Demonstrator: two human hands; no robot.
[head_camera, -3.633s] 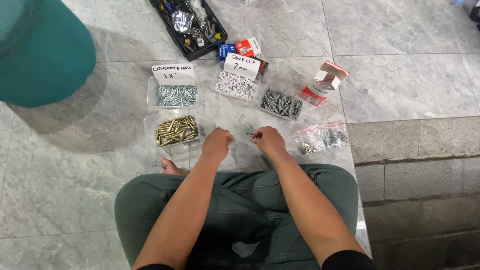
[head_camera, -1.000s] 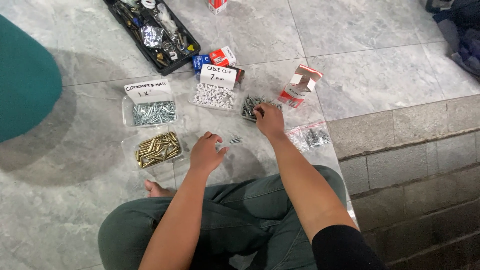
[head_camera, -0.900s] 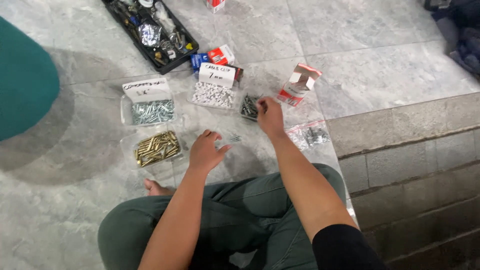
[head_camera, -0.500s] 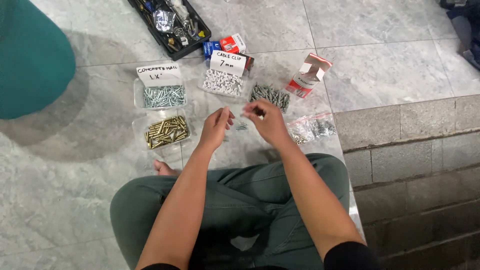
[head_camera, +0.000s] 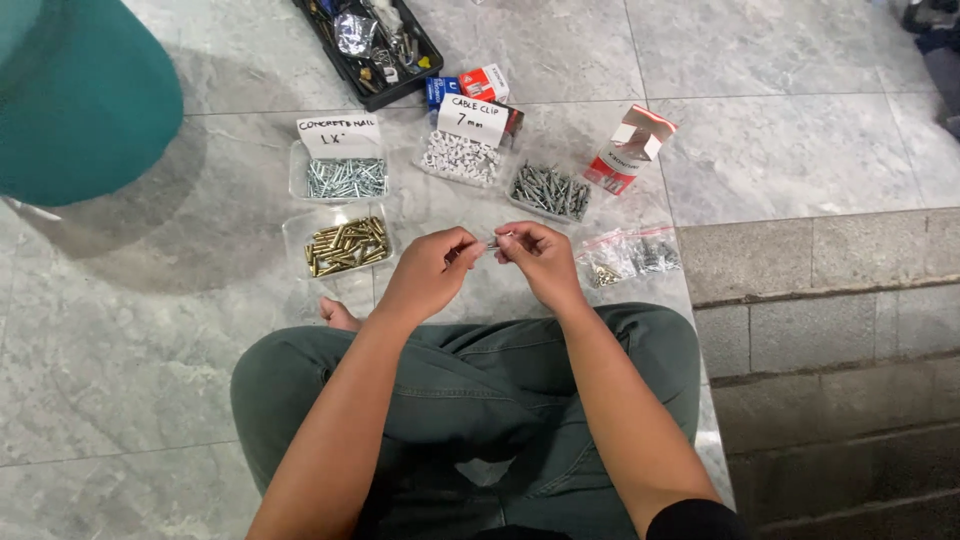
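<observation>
My left hand (head_camera: 432, 270) and my right hand (head_camera: 540, 258) meet in front of my crossed legs, fingertips pinched together on a small metal screw (head_camera: 493, 243) held between them. Just beyond the hands lie clear trays: one of brass-coloured screws (head_camera: 345, 245), one of silver nails (head_camera: 345, 178), one of white clips (head_camera: 460, 157) and one of grey screws (head_camera: 550, 192). Small clear bags of fasteners (head_camera: 630, 256) lie to the right of my right hand.
A black tool tray (head_camera: 370, 45) with mixed parts sits at the top. Small blue and red boxes (head_camera: 468, 84) and an open red-and-white carton (head_camera: 630, 150) stand behind the trays. A teal round object (head_camera: 80, 95) is at the far left. A stone step edge (head_camera: 820, 260) runs on the right.
My right hand came back from the grey screw tray toward my body. Both hands now meet, pinching a small screw between them.
</observation>
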